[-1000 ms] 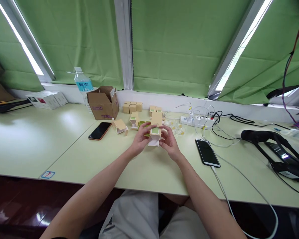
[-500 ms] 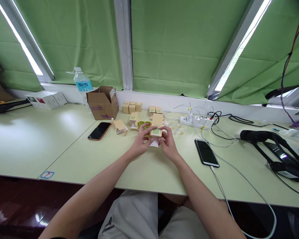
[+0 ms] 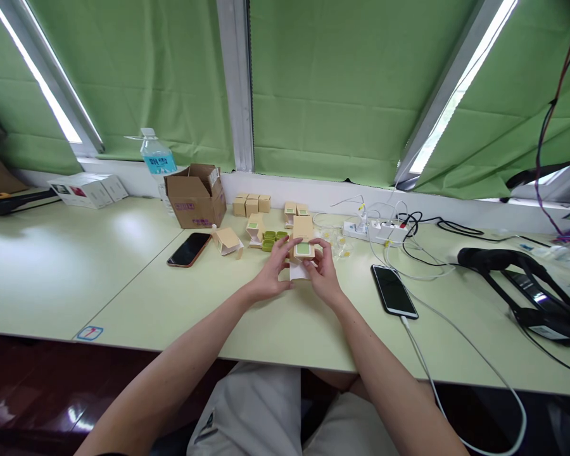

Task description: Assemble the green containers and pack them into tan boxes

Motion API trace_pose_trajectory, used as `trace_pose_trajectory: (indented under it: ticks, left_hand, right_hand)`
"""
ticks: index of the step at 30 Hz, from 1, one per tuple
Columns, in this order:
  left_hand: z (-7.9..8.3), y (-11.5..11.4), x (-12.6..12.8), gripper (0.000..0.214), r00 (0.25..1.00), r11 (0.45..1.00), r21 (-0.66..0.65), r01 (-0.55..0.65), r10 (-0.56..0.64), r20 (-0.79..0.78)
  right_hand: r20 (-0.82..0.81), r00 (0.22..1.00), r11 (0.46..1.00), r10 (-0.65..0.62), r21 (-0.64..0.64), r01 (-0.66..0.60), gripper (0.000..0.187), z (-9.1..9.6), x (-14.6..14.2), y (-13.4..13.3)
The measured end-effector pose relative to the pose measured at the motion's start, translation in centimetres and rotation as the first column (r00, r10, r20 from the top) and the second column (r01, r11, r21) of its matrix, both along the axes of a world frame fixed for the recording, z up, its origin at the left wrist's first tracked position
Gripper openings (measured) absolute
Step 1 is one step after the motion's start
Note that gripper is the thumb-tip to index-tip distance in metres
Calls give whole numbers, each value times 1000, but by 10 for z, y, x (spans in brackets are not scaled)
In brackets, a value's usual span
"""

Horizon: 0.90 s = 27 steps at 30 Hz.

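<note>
The person's right hand (image 3: 325, 272) holds the small tan carton (image 3: 304, 249) by its right side, index finger near the top edge and thumb low on the near side. The left hand (image 3: 272, 272) has a wider span, its forefinger reaching the carton's top left edge and its thumb down beside the white flap (image 3: 298, 271); whether it bears any load cannot be told. The carton is thus between the two hands, over the table (image 3: 194, 304). Its long axis, open flaps included, runs away from the person: the tan lid (image 3: 303, 226) points to the far side of the grip, the white flap back toward the person, and the green panel (image 3: 305, 249) faces up. It looks like thin card, so it should be light, fairly stiff along the folds and easily dented across the open part (the loose flaps seem the weakest spot). The side walls near the creases would probably be the best hold, with little slip. Just beyond the left fingers are green cups (image 3: 273, 240); clear packets (image 3: 335, 244) lie past the right hand.
</note>
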<state>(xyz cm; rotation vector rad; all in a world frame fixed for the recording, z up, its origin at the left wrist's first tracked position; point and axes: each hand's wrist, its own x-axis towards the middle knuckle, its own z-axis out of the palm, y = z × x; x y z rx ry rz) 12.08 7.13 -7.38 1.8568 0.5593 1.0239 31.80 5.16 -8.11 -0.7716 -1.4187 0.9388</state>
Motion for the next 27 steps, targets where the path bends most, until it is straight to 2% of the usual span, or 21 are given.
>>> trace_pose_trajectory:
  ticks: [5,13,21,27]
  left_hand:
    - [-1,-1,1,90,996,998,17,-64,63,57]
    - [-2,4,3,69,975,997,20,-69,64,214]
    - [-2,4,6,57,962,982,34,-185,174,212]
    - [-2,4,7,55,960,974,58,-219,204,193]
  right_hand:
    - [42,999,1000,12,22,-13,59,3,2,-3]
    - [64,996,997,66,45,-69,59,10,3,-7]
    - [99,992,995,77,54,-83,70,9,5,-9]
    - [119,993,999,24,39,-29,64,9,2,-9]
